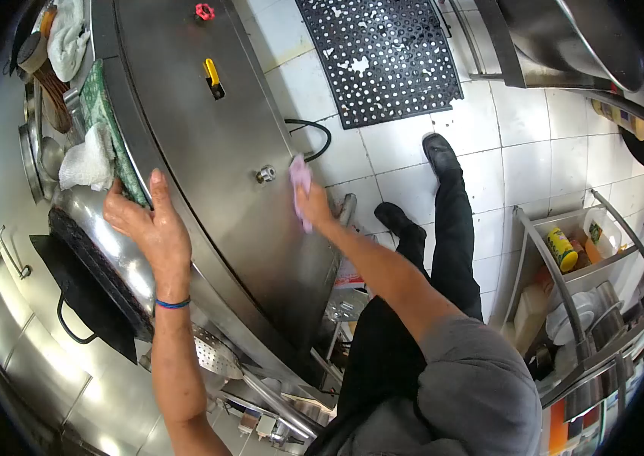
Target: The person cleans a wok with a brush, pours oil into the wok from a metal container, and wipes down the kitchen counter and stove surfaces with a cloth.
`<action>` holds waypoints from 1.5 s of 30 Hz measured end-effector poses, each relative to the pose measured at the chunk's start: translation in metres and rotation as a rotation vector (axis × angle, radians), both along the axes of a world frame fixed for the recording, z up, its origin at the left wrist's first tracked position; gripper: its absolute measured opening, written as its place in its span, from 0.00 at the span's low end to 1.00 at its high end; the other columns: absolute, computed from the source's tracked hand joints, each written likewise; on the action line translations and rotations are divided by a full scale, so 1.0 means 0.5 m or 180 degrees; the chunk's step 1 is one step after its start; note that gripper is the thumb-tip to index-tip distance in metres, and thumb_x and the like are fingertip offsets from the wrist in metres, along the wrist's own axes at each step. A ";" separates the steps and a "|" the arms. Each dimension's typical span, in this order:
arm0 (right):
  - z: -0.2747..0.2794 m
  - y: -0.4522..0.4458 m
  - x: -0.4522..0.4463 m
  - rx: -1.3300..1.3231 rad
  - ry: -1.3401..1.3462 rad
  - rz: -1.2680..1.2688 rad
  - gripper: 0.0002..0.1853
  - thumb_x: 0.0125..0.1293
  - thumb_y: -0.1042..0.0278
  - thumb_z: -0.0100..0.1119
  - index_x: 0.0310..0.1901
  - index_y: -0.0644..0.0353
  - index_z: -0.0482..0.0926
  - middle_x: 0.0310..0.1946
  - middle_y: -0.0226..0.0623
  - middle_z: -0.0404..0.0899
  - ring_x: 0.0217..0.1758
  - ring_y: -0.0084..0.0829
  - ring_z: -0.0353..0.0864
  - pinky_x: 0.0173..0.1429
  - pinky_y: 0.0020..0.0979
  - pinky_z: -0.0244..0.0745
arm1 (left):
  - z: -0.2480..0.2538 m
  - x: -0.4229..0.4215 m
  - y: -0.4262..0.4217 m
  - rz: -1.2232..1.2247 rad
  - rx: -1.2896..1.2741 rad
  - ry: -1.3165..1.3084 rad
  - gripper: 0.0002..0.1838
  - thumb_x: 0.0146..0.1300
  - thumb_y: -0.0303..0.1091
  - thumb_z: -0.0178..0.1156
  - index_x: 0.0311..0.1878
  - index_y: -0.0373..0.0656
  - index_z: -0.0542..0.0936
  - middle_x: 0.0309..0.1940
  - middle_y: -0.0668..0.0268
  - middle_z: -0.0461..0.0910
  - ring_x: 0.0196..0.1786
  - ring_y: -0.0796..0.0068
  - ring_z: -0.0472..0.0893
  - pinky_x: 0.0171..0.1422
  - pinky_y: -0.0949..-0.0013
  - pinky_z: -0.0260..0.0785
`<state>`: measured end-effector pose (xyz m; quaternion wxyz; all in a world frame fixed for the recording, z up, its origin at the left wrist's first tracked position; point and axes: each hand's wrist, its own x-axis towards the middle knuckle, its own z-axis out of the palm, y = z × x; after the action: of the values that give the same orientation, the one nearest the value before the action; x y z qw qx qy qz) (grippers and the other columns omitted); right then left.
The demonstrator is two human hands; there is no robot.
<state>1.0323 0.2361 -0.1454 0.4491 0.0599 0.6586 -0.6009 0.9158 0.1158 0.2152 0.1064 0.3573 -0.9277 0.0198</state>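
Observation:
My right hand (313, 205) is closed on a pink cloth (301, 182) and presses it to the steel front panel (231, 152) of a cooking range, near the panel's lower edge. Just beside the cloth, a small metal knob (265, 174) sticks out. My left hand (153, 232) lies at the range's top edge, thumb and fingers apart. Between them comes the end of a green patterned strip (101, 106). A white cloth (88, 161) lies by the left fingertips. Close to that hand, a black wok (86, 292) sits beside a shiny metal rim (98, 228).
A yellow lever (212, 74) and a red valve handle (204, 11) stand out from the panel. A perforated ladle (215, 355) lies near my left forearm. On the tiled floor is a black rubber mat (382, 57). A wheeled rack (595, 266) with containers stands at right.

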 end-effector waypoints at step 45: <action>0.444 -0.004 -0.094 -0.1650 0.1105 -0.0472 0.25 0.62 0.79 0.55 0.63 0.59 0.72 0.66 0.52 0.70 0.76 0.48 0.61 0.76 0.40 0.57 | 0.004 0.000 0.003 -0.0098 -0.0036 0.0023 0.37 0.68 0.49 0.61 0.61 0.22 0.62 0.60 0.39 0.61 0.65 0.42 0.59 0.72 0.43 0.47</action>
<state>0.9854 0.2338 0.0766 0.2852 -0.1120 0.5442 -0.7810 0.9157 0.1171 0.2174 0.1120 0.3425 -0.9325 0.0222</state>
